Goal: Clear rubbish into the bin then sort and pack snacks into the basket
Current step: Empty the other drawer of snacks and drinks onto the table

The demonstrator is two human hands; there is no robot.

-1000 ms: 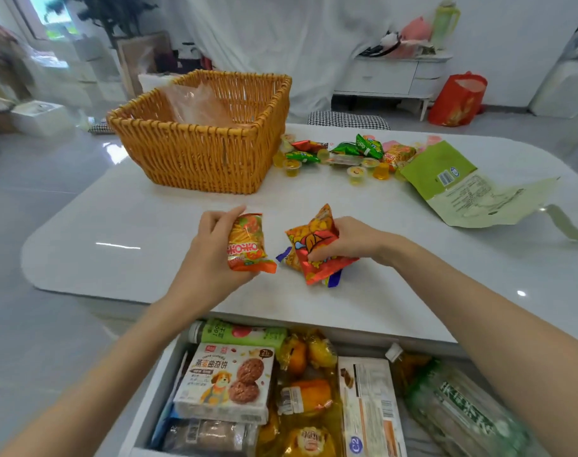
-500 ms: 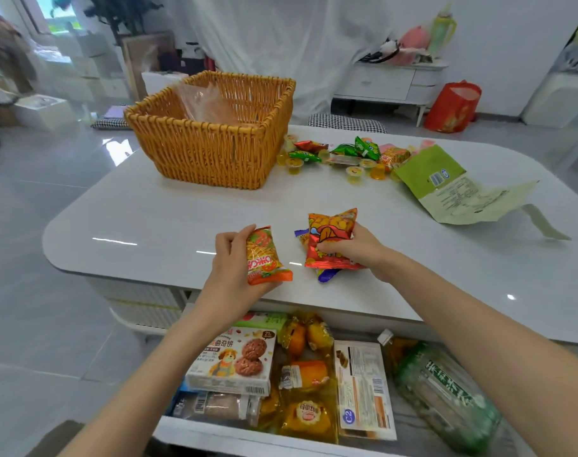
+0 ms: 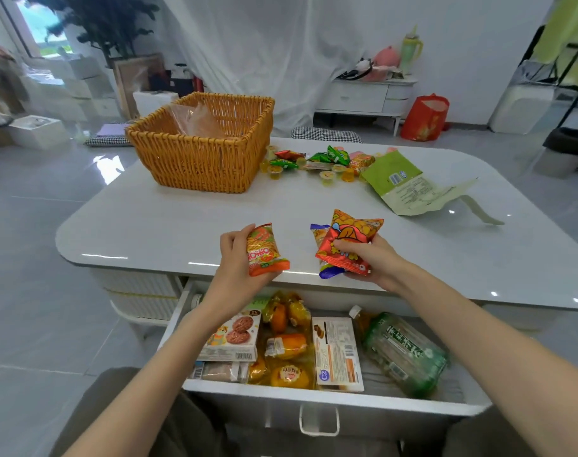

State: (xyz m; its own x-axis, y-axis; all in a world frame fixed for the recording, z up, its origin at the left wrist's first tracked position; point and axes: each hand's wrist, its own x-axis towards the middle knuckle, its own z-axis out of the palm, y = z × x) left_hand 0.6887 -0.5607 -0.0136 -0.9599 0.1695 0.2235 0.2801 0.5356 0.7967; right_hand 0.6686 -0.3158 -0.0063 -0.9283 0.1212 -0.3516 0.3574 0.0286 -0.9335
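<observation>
At the centre of the frame, an orange-and-green foil snack packet (image 3: pixel 265 250) is held upright in the left hand (image 3: pixel 235 262), the fingers curled round its left side. Just to the right, a red-and-orange foil snack packet (image 3: pixel 348 240) is gripped by the right hand (image 3: pixel 373 258), the fingers pressed together across its face. A blue-and-purple wrapper (image 3: pixel 327 272) is trapped beneath it and only partly covered. Both loads are carried above the near edge of the glossy white table (image 3: pixel 182 225), close over the open white drawer (image 3: pixel 330 404) at the lower centre. The under wrapper is judged likeliest to slip, since it appears held by pressure alone; a fall would mix it into the drawer's stock. The woven wicker basket (image 3: pixel 201 159) stands well apart at the upper left, so a long reach is required, and a tossed packet could miss its rim. The torn green-and-white paper wrapper (image 3: pixel 403 184) at the right is not yet binned and could be packed in error.
</observation>
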